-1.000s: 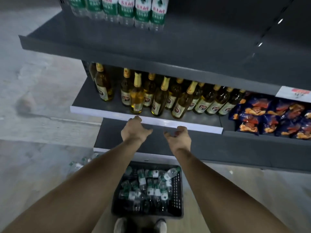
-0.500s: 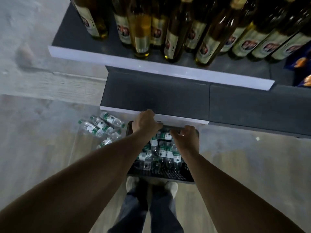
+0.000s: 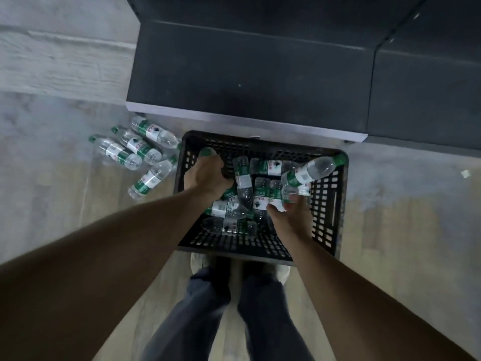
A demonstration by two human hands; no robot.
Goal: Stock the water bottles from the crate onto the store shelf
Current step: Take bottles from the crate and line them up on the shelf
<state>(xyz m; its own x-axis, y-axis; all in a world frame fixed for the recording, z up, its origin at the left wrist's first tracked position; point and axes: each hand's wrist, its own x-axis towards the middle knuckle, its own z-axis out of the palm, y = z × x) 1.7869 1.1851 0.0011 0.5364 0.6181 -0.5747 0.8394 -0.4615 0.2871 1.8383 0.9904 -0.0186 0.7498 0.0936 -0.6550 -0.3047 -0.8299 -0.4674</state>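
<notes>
A black plastic crate (image 3: 326, 204) stands on the floor at my feet, with several clear water bottles with green caps and labels (image 3: 244, 188) lying loose inside. My left hand (image 3: 205, 175) is in the crate's left side, its fingers curled round a bottle whose green cap (image 3: 207, 151) sticks out above the fist. My right hand (image 3: 291, 217) grips the base of another bottle (image 3: 309, 173), which slants up to the right with its cap over the crate's rim. The dark bottom shelf (image 3: 247, 74) lies just beyond the crate.
Several more water bottles (image 3: 135, 149) lie on the floor to the left of the crate, near the shelf's corner. My legs and shoes (image 3: 234, 295) stand right behind the crate. A small scrap (image 3: 465, 173) lies on the floor at the right.
My view has tipped down from the beer shelf to the crate. Both hands have dropped into the crate and each has closed round a bottle.
</notes>
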